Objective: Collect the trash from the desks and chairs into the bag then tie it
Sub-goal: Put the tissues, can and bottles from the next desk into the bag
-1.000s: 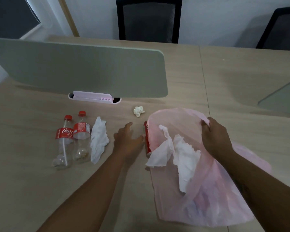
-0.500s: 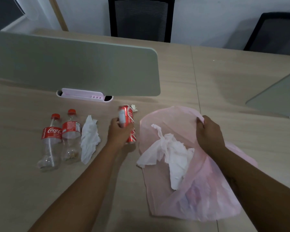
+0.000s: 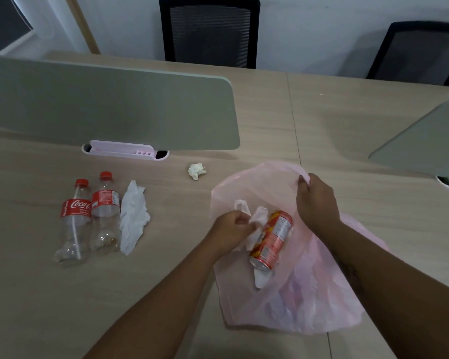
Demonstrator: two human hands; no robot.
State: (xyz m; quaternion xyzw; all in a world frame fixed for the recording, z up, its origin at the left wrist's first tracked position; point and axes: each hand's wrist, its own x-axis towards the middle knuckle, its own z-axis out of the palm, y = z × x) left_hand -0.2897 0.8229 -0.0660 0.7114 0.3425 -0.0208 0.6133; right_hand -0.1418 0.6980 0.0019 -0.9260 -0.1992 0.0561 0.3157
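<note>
A pink plastic bag (image 3: 309, 294) lies open on the wooden desk (image 3: 36, 294). A red drink can (image 3: 272, 239) rests on its side in the bag's mouth, on top of a white tissue (image 3: 260, 279). My right hand (image 3: 316, 200) pinches the bag's far rim and holds it up. My left hand (image 3: 231, 229) is closed at the near rim beside the can, gripping the bag's edge against the tissue. On the desk to the left lie two empty Coca-Cola bottles (image 3: 75, 221) (image 3: 105, 213), a flat white tissue (image 3: 132, 216) and a crumpled paper ball (image 3: 196, 171).
A grey-green divider panel (image 3: 109, 107) stands behind the trash with a pink holder (image 3: 122, 149) at its foot. A second panel (image 3: 425, 141) stands at the right. Two black mesh chairs (image 3: 209, 32) (image 3: 420, 53) stand at the desk's far side.
My left hand picked up the red can from beside the bag, carried it right and let it go in the bag's mouth. It now grips the near rim. My right hand kept its hold.
</note>
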